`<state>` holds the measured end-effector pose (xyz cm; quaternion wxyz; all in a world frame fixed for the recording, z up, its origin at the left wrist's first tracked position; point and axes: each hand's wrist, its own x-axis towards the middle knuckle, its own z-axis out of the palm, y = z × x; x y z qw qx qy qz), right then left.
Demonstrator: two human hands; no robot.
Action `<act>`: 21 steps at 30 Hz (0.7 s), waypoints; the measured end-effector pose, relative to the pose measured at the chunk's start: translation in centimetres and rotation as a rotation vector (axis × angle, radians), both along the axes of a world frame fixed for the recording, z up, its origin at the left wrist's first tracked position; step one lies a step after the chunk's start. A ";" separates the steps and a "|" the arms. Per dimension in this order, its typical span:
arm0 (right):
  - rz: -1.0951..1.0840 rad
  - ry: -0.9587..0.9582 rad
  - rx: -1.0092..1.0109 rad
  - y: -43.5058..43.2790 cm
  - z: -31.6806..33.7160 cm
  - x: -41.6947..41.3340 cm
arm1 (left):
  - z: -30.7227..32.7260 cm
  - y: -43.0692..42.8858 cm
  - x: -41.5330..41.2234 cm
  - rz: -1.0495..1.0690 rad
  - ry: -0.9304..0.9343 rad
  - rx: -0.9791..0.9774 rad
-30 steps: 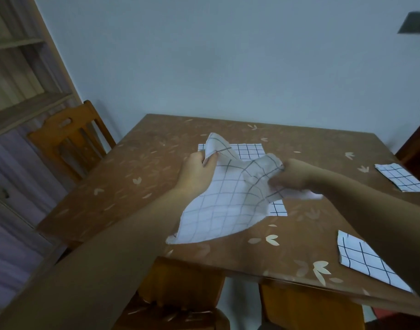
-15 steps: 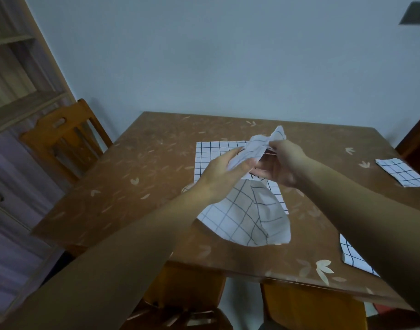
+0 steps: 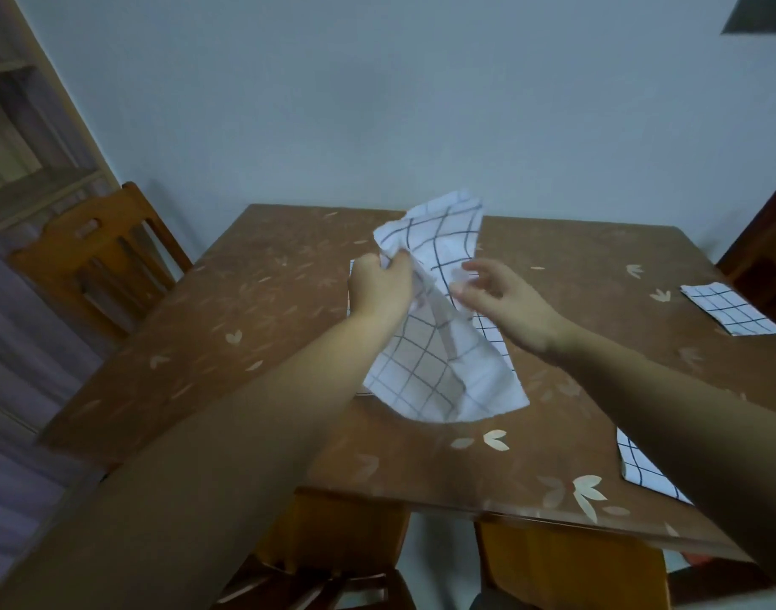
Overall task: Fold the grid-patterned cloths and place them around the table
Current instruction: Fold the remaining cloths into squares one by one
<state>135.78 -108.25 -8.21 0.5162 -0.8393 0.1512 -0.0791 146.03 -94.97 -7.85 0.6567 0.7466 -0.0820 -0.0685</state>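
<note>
A white cloth with a dark grid (image 3: 439,345) hangs crumpled in the air above the middle of the brown table (image 3: 254,328). My left hand (image 3: 379,286) pinches its upper part, and the top corner stands up above the fist. My right hand (image 3: 505,306) is just right of the cloth with fingers spread, holding nothing. Under the lifted cloth another grid cloth (image 3: 491,336) lies flat on the table, mostly hidden. A folded grid cloth (image 3: 729,308) lies at the table's right edge, and another (image 3: 641,473) near the front right, partly behind my forearm.
A wooden chair (image 3: 95,257) stands at the table's left side, with shelving (image 3: 21,169) behind it. Two more chairs (image 3: 553,565) are tucked under the near edge. A dark wooden piece (image 3: 764,253) shows at the far right. A plain wall stands behind.
My right hand has let go of the cloth and opened, moving slightly right. My left hand has raised the cloth's corner higher, and the cloth now hangs from it alone.
</note>
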 end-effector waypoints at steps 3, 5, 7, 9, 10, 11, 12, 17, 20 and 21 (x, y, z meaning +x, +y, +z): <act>0.134 0.248 -0.225 0.4 -2.0 -1.5 | 0.5 -0.4 0.6 0.139 0.157 -0.130; 0.118 0.299 -0.427 0.2 -3.8 -1.9 | 0.5 -0.3 0.8 0.160 0.269 -0.226; 0.049 0.267 -0.352 -0.5 -4.8 -2.0 | 0.4 -0.2 0.8 0.145 0.317 -0.295; -0.017 0.253 -0.010 -1.7 -5.0 -1.9 | 0.6 -0.2 0.5 0.098 0.274 -0.312; -0.045 0.231 0.166 -2.2 -4.8 -1.9 | 0.8 -0.1 0.4 0.054 0.218 -0.284; -0.059 0.204 0.331 -2.6 -4.4 -1.9 | 0.9 0.1 0.2 0.008 0.144 -0.240; -0.066 0.179 0.482 -3.0 -4.1 -1.8 | 0.8 0.3 0.1 -0.036 0.079 -0.176; -0.095 0.171 0.773 -5.6 -4.7 -1.0 | -3.4 2.0 2.1 -0.209 0.114 0.380; -0.137 0.226 0.806 -6.6 -7.3 0.0 | -8.8 2.9 4.9 -0.242 0.301 0.623; -0.163 0.238 0.813 -6.9 -8.4 0.3 | -10.9 3.1 5.7 -0.261 0.387 0.648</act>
